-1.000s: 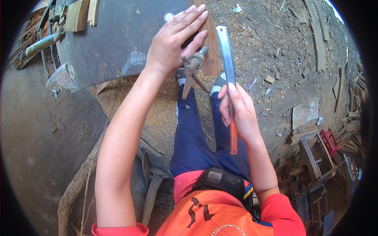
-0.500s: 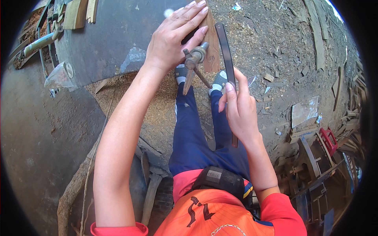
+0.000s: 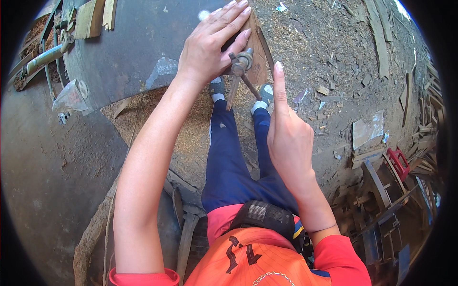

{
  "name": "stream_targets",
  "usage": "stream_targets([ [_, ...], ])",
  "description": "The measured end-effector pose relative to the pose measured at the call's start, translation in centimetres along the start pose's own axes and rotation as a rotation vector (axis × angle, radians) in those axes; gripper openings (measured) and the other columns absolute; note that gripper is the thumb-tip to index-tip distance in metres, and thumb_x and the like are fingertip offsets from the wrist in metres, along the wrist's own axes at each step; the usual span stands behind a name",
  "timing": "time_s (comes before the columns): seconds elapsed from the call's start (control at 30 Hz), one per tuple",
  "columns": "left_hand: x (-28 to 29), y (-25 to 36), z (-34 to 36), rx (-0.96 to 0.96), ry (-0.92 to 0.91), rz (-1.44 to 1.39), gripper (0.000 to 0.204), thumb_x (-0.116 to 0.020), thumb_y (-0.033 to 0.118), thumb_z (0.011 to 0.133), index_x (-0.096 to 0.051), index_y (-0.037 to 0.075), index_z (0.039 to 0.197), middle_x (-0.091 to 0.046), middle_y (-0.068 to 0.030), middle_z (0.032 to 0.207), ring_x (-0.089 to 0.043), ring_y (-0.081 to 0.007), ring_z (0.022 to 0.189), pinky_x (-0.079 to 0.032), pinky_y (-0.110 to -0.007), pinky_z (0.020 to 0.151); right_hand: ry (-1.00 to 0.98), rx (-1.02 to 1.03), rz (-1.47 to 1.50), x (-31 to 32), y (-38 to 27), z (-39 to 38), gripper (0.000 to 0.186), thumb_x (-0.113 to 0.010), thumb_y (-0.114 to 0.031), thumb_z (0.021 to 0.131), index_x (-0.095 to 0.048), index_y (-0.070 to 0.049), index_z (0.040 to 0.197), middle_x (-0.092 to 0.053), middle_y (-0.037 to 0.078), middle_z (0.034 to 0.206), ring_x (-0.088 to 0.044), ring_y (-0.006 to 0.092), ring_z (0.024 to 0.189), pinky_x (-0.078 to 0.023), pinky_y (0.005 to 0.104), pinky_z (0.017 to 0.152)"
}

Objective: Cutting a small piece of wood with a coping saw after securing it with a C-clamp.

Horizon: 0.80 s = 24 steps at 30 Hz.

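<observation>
At the top middle, my left hand [image 3: 212, 47] lies with extended fingers pressed on a brown wooden board [image 3: 259, 66] at the right edge of a grey metal table [image 3: 124, 43]. Below its thumb is a rusty screw clamp [image 3: 241, 63] with a rod and a wedge-like piece hanging down. My right hand [image 3: 291, 143], right of the clamp, has its index finger stretched along a long, thin, dark metal blade [image 3: 264, 45]; its other fingers are curled under, largely hidden. The blade's upper end is beside the board's right edge.
Wood offcuts [image 3: 90, 19] and a pipe [image 3: 45, 57] are at upper left, a plastic bag [image 3: 71, 97] on the table's corner. My legs are below the table. Shavings and scrap cover the ground; a red plastic crate [image 3: 398, 164] and piled scrap metal [image 3: 381, 214] lie at the right.
My right hand has turned and moved up, its index finger now extended along the blade, which has moved left toward the board. My left hand stays on the board.
</observation>
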State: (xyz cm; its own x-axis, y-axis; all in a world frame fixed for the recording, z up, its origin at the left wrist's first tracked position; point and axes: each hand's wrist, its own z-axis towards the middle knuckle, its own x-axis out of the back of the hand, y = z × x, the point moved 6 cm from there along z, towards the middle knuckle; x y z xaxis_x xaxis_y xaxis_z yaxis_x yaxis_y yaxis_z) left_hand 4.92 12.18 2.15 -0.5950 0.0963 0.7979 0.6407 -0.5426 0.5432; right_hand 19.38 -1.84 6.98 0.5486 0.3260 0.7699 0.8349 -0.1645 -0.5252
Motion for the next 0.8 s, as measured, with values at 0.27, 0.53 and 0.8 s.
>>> stream_targets([
  [0.27, -0.5, -0.7, -0.8, -0.004, 0.060, -0.034, 0.045, -0.071, 0.020, 0.100, -0.066, 0.008, 0.143, -0.063, -0.0108, 0.150, -0.059, -0.0286, 0.141, -0.048, -0.041, 0.117, 0.023, -0.083, -0.036, 0.3, -2.1, -0.5, 0.079, -0.056, -0.001, 0.102, -0.020, -0.007, 0.172, -0.068, 0.024, 0.078, -0.066, 0.0414, 0.062, -0.049, 0.0479, 0.057],
  [0.53, -0.9, -1.2, -1.0, 0.001, 0.058, -0.073, 0.044, -0.069, 0.021, 0.103, -0.067, 0.013, 0.146, -0.064, -0.0095, 0.151, -0.058, -0.0282, 0.142, -0.046, -0.044, 0.120, 0.107, -0.184, 0.128, -1.1, 0.2, -1.3, 0.039, -0.052, -0.014, 0.111, -0.046, -0.005, 0.149, -0.069, 0.023, 0.077, -0.070, 0.0449, 0.070, -0.050, 0.0522, 0.058],
  [0.8, 0.1, -1.1, -0.3, 0.079, -0.092, -0.037, 0.059, -0.050, 0.010, 0.106, -0.039, -0.004, 0.162, -0.043, -0.0242, 0.165, -0.041, -0.0404, 0.154, -0.032, -0.049, 0.128, 0.008, -0.242, 0.231, -0.3, 5.9, 2.2, 0.017, -0.052, -0.021, 0.114, -0.058, -0.006, 0.119, -0.068, 0.021, 0.072, -0.071, 0.0442, 0.071, -0.049, 0.0535, 0.059],
])
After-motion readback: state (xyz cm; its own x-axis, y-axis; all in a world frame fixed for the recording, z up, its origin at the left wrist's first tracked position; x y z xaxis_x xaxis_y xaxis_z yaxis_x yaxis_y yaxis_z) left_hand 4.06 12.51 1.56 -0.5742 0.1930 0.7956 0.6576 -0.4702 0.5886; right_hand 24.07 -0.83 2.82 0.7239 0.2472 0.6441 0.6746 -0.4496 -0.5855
